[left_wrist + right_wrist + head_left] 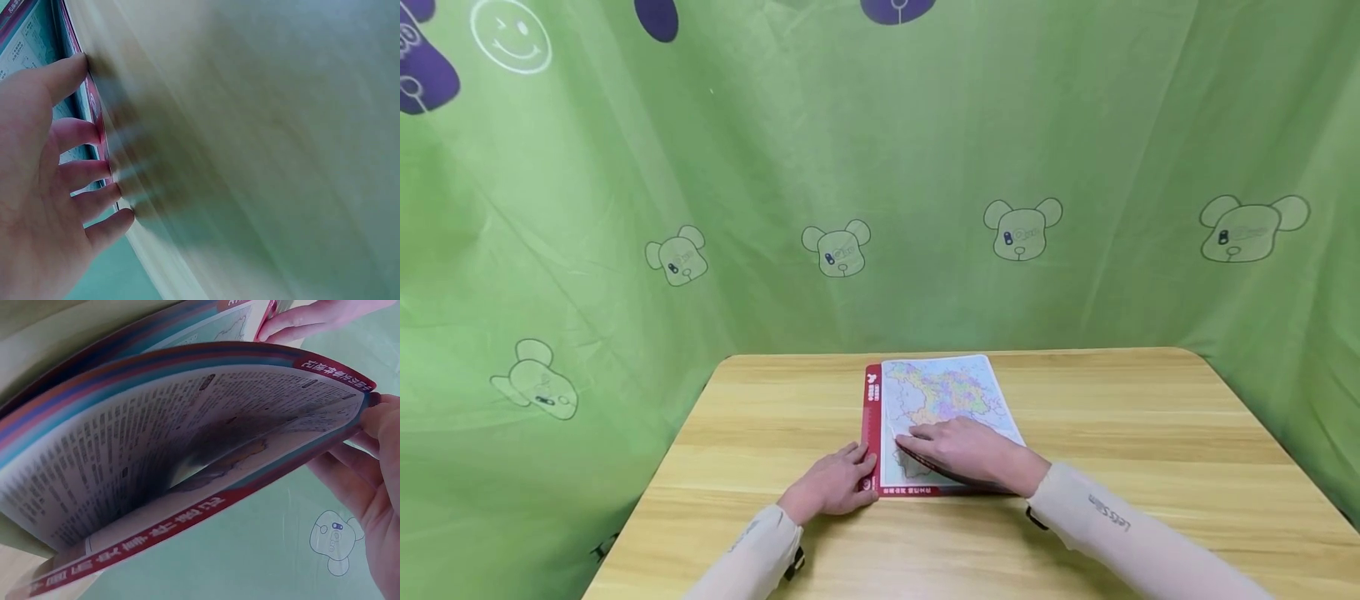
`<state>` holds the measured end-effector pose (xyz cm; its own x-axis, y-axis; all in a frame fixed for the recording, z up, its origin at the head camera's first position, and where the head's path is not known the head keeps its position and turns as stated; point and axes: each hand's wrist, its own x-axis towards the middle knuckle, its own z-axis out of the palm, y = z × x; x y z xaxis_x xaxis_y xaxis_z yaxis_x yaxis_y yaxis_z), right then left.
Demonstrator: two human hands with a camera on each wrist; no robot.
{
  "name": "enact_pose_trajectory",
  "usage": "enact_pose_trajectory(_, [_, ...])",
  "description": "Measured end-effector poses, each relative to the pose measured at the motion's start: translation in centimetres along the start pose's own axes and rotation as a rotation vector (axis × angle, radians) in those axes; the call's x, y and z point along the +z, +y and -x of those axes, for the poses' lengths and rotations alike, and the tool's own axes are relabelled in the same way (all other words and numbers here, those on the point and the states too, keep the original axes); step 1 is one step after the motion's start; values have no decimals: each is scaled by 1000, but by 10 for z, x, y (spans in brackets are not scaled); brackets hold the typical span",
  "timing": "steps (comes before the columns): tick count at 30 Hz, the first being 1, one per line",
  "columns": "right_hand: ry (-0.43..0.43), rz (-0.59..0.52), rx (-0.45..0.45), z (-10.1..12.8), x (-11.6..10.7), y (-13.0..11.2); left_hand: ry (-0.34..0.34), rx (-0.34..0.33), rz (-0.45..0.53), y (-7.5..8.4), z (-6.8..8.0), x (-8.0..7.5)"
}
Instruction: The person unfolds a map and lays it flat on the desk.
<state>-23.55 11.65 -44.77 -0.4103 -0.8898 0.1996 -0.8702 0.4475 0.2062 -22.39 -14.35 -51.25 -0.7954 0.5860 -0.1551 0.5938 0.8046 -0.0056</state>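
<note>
A thin map book (942,398) with a red spine strip lies on the wooden table (1150,433) in the head view. My left hand (837,485) rests at the book's near-left corner, and its fingers (81,169) press against the red edge (94,109). My right hand (964,450) lies over the lower part of the map. In the right wrist view the printed pages (187,456) bow upward, and my right hand (375,481) grips them at their edge. The left hand's fingertips (312,319) show beyond the pages.
A green curtain (880,167) printed with bear faces hangs close behind the table and down both sides. Bare wood (262,156) spreads left, right and in front of the book. The table's rounded far corners meet the cloth.
</note>
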Motion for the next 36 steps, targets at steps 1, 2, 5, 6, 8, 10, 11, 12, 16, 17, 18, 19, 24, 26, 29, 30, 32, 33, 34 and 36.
enact_pose_trajectory(1, [8,4,-4,0,0,0,0,1,2,0,0,0])
enact_pose_trajectory(2, [17,10,-8,1,1,0,3,4,1,0,1,0])
enact_pose_trajectory(5, [48,32,-23,2,-1,1,8,7,-4,0,1,0])
enact_pose_trajectory(6, [60,35,-28,2,-2,1,9,7,-4,0,1,0])
enact_pose_trajectory(8, [80,43,-37,3,-3,2,9,5,-4,0,1,0])
enact_pose_trajectory(10, [95,46,-44,3,-4,3,7,1,-1,0,1,0])
enact_pose_trajectory(11, [100,45,-45,3,-5,3,3,-2,3,0,0,1])
enact_pose_trajectory(12, [102,45,-45,3,-5,3,2,-4,5,0,0,1])
enact_pose_trajectory(16, [86,54,-31,6,-7,5,-3,-7,13,0,0,0])
enact_pose_trajectory(17, [81,55,-26,7,-7,5,-4,-5,15,0,0,0])
enact_pose_trajectory(18, [79,55,-21,8,-8,5,-4,-5,17,0,1,0])
enact_pose_trajectory(19, [79,56,-17,9,-8,6,-4,-5,19,0,1,-1])
enact_pose_trajectory(24, [73,59,-3,12,-12,8,-6,-11,30,0,2,-1])
enact_pose_trajectory(26, [64,68,2,12,-13,9,-8,-16,34,0,2,-1])
enact_pose_trajectory(29, [68,97,1,13,-15,10,-8,-18,35,-1,2,-1])
enact_pose_trajectory(30, [77,107,-2,13,-16,11,-7,-18,34,-1,2,-1])
enact_pose_trajectory(32, [98,125,-12,13,-16,12,-6,-16,32,-1,2,-1])
enact_pose_trajectory(33, [111,132,-18,14,-16,12,-7,-16,31,-1,2,-1])
enact_pose_trajectory(34, [123,134,-26,14,-16,13,-7,-17,32,0,2,-1])
enact_pose_trajectory(36, [146,138,-42,14,-14,14,-12,-23,36,0,1,-1])
